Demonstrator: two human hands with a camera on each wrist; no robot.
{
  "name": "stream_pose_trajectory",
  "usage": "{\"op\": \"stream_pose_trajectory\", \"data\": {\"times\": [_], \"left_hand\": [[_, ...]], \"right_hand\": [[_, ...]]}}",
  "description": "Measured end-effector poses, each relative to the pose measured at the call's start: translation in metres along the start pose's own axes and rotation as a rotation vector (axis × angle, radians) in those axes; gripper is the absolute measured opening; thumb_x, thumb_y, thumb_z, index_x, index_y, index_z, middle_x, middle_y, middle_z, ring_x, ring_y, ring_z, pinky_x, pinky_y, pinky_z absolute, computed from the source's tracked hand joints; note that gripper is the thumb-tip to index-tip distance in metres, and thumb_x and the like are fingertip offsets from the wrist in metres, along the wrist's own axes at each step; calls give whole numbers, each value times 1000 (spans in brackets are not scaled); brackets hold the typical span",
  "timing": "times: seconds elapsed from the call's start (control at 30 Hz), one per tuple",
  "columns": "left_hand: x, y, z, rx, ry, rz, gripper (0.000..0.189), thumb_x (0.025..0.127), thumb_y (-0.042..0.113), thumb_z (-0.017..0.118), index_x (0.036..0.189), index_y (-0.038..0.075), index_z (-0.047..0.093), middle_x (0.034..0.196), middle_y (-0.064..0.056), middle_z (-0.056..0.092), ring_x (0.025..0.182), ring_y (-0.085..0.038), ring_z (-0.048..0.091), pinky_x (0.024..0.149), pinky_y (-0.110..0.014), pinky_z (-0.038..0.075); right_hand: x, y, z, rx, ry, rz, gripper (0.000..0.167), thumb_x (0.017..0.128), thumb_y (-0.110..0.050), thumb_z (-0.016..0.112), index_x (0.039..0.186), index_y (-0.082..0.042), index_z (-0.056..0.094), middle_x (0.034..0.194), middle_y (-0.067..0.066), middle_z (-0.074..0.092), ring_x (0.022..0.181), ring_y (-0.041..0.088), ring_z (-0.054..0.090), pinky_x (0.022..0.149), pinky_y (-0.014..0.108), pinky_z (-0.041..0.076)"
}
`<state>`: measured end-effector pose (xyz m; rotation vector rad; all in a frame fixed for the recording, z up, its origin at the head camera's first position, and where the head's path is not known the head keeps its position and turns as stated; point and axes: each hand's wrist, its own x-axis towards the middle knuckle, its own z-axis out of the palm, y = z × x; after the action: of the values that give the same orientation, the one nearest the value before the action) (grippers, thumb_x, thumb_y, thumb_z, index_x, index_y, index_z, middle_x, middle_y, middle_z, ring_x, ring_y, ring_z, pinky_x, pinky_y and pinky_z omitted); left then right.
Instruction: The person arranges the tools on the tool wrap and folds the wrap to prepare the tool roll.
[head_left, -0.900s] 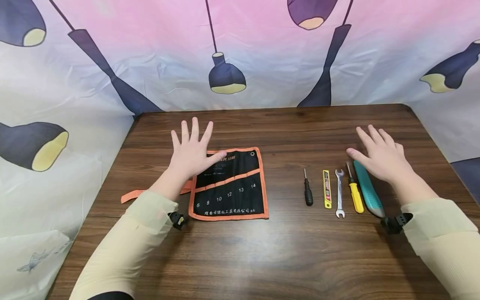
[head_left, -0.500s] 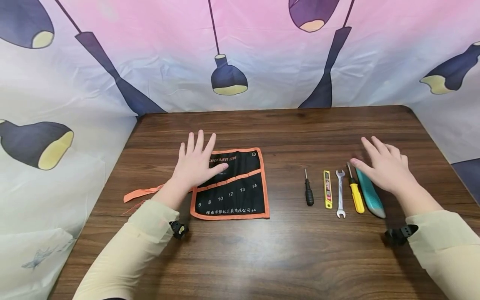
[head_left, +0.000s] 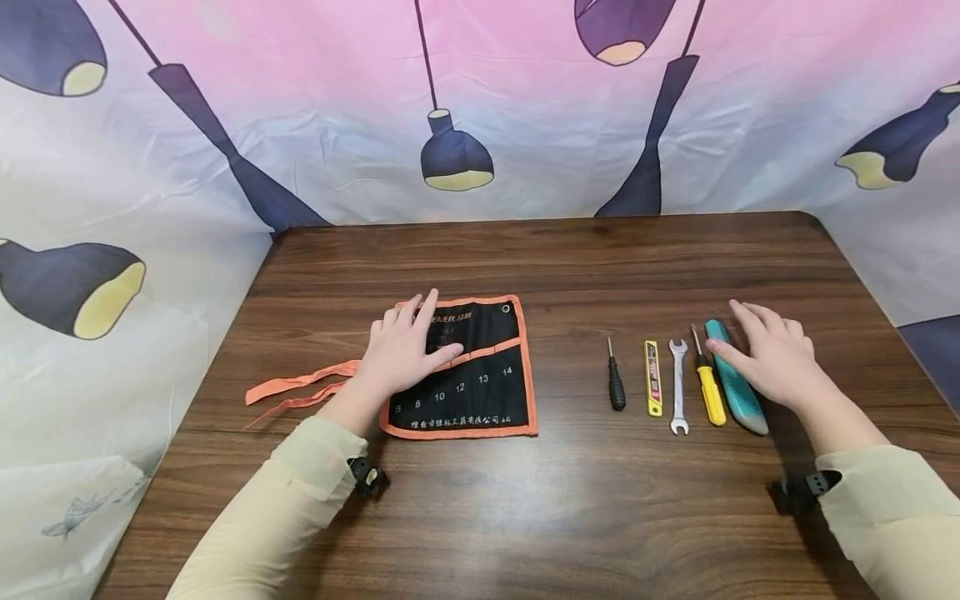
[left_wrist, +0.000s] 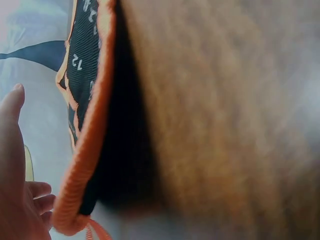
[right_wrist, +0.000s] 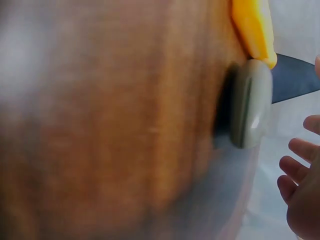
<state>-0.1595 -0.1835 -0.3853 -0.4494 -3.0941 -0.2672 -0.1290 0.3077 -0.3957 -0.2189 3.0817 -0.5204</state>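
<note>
My left hand is over the left part of a black tool pouch with orange trim and numbered pockets. Its fingers are relaxed and hold nothing; whether they touch the cloth I cannot tell. In the left wrist view the pouch's orange edge rises beside the hand. My right hand, loosely spread, is just right of a teal utility knife and grips nothing. The right wrist view shows the knife's grey end and a yellow screwdriver handle, apart from the fingers.
Left of the knife lie a yellow-handled screwdriver, an open-ended wrench, a flat yellow packet and a small black screwdriver. Orange ties trail left from the pouch. A patterned cloth hangs behind the wooden table.
Both hands have come down and nearer, and their fingers are less spread. The left hand has also shifted right over the pouch. The tools and pouch lie where they were.
</note>
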Motion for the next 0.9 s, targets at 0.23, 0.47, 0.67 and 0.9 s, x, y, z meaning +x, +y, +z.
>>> {"op": "stream_pose_trajectory", "data": {"times": [0.23, 0.47, 0.67, 0.9], "left_hand": [[-7, -1, 10, -79, -19, -10, 93, 83, 70, 46, 151, 14, 16, 142, -19, 34, 121, -41, 34, 90, -57, 30], [-13, -1, 15, -180, -64, 17, 94, 83, 66, 51, 151, 12, 15, 144, -20, 31, 124, -41, 31, 96, -58, 27], [-17, -1, 18, -173, -55, 34, 96, 82, 71, 48, 151, 12, 17, 146, -17, 32, 127, -39, 32, 98, -57, 29], [-21, 6, 18, -125, -45, 37, 97, 80, 69, 53, 150, 9, 21, 142, -16, 39, 120, -37, 40, 95, -53, 34]], "right_hand": [[-7, 3, 6, 67, -3, 2, 78, 94, -49, 48, 145, 5, 22, 137, 37, 25, 114, 62, 22, 85, 69, 17], [-12, 5, 9, 104, 12, -26, 78, 92, -43, 54, 136, 16, 29, 130, 41, 30, 117, 56, 25, 93, 64, 14], [-15, 7, 13, 107, 36, -54, 75, 92, -40, 57, 132, 19, 33, 126, 40, 34, 117, 53, 28, 92, 62, 16], [-18, 8, 15, 105, 32, -63, 74, 91, -39, 58, 133, 18, 33, 127, 39, 34, 118, 52, 28, 92, 60, 16]]}}
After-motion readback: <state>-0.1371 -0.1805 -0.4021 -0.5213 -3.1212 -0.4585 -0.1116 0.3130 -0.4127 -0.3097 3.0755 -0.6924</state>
